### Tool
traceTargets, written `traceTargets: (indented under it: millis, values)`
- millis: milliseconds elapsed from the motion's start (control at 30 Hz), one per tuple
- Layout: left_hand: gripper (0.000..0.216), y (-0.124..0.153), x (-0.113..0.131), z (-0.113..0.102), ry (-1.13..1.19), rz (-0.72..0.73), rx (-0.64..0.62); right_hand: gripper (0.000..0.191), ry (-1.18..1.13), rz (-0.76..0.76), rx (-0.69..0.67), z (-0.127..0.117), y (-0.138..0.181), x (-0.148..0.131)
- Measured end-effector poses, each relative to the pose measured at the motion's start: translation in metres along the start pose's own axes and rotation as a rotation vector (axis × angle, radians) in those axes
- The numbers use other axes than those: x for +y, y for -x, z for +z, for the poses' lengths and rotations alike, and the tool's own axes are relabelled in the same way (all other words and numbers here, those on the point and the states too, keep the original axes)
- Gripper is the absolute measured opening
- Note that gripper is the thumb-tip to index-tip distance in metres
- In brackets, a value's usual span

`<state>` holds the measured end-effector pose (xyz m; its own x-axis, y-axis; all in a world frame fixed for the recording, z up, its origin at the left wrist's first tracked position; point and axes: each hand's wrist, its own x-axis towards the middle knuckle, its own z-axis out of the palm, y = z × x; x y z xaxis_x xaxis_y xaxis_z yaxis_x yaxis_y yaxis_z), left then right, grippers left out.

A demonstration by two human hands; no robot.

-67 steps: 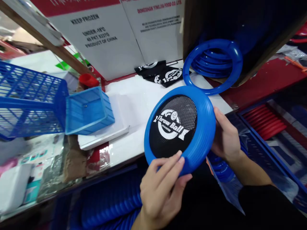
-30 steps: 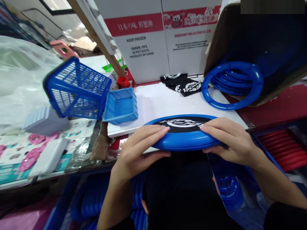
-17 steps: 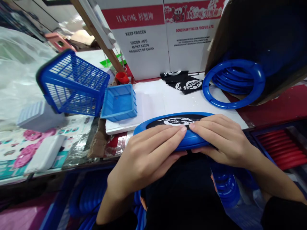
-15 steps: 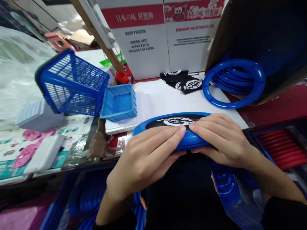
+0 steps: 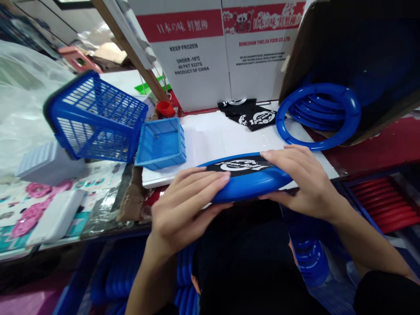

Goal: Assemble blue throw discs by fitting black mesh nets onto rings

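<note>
A round blue plastic ring with black printed fabric across its middle, like a throw-and-catch disc (image 5: 252, 185), is held over the front edge of the white board. My left hand (image 5: 192, 201) grips its left rim, fingers on top and thumb below. On the right rim my right hand (image 5: 298, 181) is closed the same way. White lettering shows on the black fabric. Pieces of black printed fabric (image 5: 251, 114) lie on the board beyond the disc. A loose blue ring (image 5: 349, 116) leans at the mouth of the dark box.
A small blue tray (image 5: 160, 144) and a tilted blue basket (image 5: 98, 118) stand on the left. White printed cartons (image 5: 213, 65) form the back. More blue rings sit in the open box (image 5: 377, 65) and under the bench. Red rings (image 5: 383, 203) are stacked at lower right.
Both hands have moved apart along the rim, the left one outward to the left. The disc is turned and tilted slightly, and it stays in both hands.
</note>
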<state>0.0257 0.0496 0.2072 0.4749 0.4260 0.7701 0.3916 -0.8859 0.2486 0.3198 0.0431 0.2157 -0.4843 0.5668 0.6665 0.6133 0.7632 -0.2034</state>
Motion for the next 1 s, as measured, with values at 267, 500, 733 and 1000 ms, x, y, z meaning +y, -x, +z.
traceTargets:
  millis: [267,500,733,1000]
  values:
    - [0.048,0.025,-0.046,-0.014,0.156,-0.03,0.098,0.045,-0.15,0.004,-0.01,0.0,0.017,0.02]
    - [0.056,0.041,-0.06,-0.001,0.201,-0.11,0.106,0.05,-0.254,0.013,0.068,0.007,0.018,0.03]
    - [0.045,0.046,-0.04,0.004,0.215,-0.096,0.079,0.054,-0.19,-0.044,0.013,0.001,0.027,0.025]
    - [0.06,0.016,-0.009,-0.014,0.031,-0.083,-0.142,0.056,-0.142,-0.049,0.017,-0.006,0.026,0.015]
